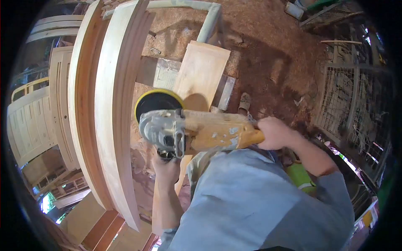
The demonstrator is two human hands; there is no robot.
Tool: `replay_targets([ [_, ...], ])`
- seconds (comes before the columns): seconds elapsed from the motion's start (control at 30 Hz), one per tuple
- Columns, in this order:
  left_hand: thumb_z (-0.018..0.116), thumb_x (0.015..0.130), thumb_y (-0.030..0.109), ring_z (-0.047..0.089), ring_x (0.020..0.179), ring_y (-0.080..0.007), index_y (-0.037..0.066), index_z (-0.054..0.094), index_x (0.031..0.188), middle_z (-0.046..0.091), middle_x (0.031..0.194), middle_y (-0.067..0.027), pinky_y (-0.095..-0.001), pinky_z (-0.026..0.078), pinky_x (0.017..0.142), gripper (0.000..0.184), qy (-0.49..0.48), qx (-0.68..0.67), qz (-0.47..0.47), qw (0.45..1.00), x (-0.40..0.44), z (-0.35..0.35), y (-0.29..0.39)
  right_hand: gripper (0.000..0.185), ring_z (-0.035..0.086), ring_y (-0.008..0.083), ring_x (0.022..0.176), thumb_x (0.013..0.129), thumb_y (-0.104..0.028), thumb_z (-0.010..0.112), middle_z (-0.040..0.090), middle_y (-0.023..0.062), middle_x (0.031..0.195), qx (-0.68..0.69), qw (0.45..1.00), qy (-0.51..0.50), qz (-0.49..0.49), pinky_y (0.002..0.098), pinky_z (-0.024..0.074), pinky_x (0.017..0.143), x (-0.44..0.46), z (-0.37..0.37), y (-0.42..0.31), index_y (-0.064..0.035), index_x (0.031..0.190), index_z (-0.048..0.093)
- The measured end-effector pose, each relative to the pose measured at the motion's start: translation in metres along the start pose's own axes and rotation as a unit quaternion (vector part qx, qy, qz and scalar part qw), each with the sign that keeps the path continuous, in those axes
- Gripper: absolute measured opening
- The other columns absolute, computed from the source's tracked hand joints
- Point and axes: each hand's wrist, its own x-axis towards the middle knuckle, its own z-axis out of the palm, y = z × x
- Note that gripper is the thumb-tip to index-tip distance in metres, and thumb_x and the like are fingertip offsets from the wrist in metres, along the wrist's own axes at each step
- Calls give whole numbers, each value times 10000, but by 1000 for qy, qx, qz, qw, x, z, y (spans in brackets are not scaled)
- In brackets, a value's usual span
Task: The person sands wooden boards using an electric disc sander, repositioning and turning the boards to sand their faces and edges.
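Observation:
A yellow power sander [217, 130] with a grey metal head and a round black pad [157, 106] rimmed in yellow is held across the front of my body. My right hand [274, 133] is wrapped round the rear end of its yellow body. Below the metal head, my left hand [167, 167] is closed round the dark side handle, its fingers partly hidden. Beyond the tool lies a pale flat board [203, 69] on supports. The pad appears raised beside this board, though its exact height is unclear.
Long pale planks [111, 92] stand stacked at the left. Panelled doors [31, 123] lean farther left. A pale metal frame [209, 23] is at the top, a wire-mesh rack [341, 94] at the right. Sawdust covers the ground.

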Motion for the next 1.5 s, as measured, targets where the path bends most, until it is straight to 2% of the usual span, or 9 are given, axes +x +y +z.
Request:
replay_targets([
  [0.13, 737, 809, 37, 539, 613, -64, 3, 713, 889, 629, 667, 24, -289, 425, 582, 90, -96, 70, -47, 992, 8, 10, 30, 315, 671, 450, 910, 687, -213, 773, 696, 252, 899, 87, 995, 51, 1, 502, 535, 794, -48, -25, -8, 12, 890, 683],
  [0.33, 726, 835, 69, 584, 622, -88, -2, 722, 876, 659, 671, 1, -322, 460, 590, 81, -208, 91, -68, 972, 22, 30, 22, 346, 700, 422, 810, 702, -205, 799, 692, 253, 856, 136, 980, 14, 141, 458, 547, 731, -81, -14, -19, 35, 920, 680],
  [0.4, 749, 817, 111, 740, 788, -268, 10, 745, 988, 762, 851, -163, -397, 534, 712, 199, -203, 62, -55, 976, 24, 39, 9, 384, 708, 412, 845, 705, -220, 825, 705, 248, 891, 127, 981, 6, 149, 455, 545, 751, -84, -6, -13, 27, 967, 693],
  [0.6, 780, 790, 214, 726, 866, -409, 25, 742, 957, 740, 871, -222, -469, 541, 725, 255, -148, 182, -101, 967, 48, 64, 28, 417, 708, 386, 908, 845, -266, 765, 704, 259, 950, 252, 963, -8, 92, 442, 539, 826, -80, -19, -5, 59, 1088, 668],
  [0.67, 778, 784, 214, 726, 866, -410, 29, 742, 962, 741, 871, -222, -481, 545, 733, 260, -178, 217, -104, 954, 61, 75, 48, 526, 702, 354, 1011, 921, -343, 706, 723, 228, 1084, 309, 948, 21, 71, 428, 533, 907, -86, -18, 2, 62, 1248, 629],
  [0.87, 792, 764, 257, 722, 901, -418, 23, 746, 905, 737, 902, -242, -514, 566, 792, 278, -208, 313, -46, 926, 97, 119, 85, 507, 674, 292, 1131, 946, -291, 673, 698, 221, 1212, 364, 916, 17, 169, 391, 496, 996, -109, -8, 27, 53, 1314, 608],
  [1.2, 693, 801, 198, 712, 863, -450, -19, 748, 880, 712, 850, -283, -506, 563, 779, 237, -257, 358, 0, 898, 148, 154, 145, 488, 642, 220, 1136, 981, -258, 631, 699, 147, 1224, 439, 873, 143, 158, 365, 477, 1014, -99, -19, 17, 42, 1362, 581],
  [1.43, 777, 745, 263, 745, 869, -394, 0, 769, 852, 751, 897, -228, -464, 598, 792, 284, -251, 407, 40, 877, 149, 153, 145, 506, 627, 202, 1148, 995, -289, 637, 687, 124, 1245, 495, 839, 116, 192, 362, 472, 1018, -104, -2, 19, 36, 1377, 570],
  [1.5, 792, 741, 237, 743, 897, -391, 2, 761, 918, 747, 907, -230, -469, 593, 814, 296, -328, 403, -20, 854, 141, 137, 143, 513, 628, 204, 1148, 993, -303, 649, 688, 122, 1241, 482, 848, 129, 181, 364, 473, 1016, -105, 8, 19, 39, 1369, 577],
])
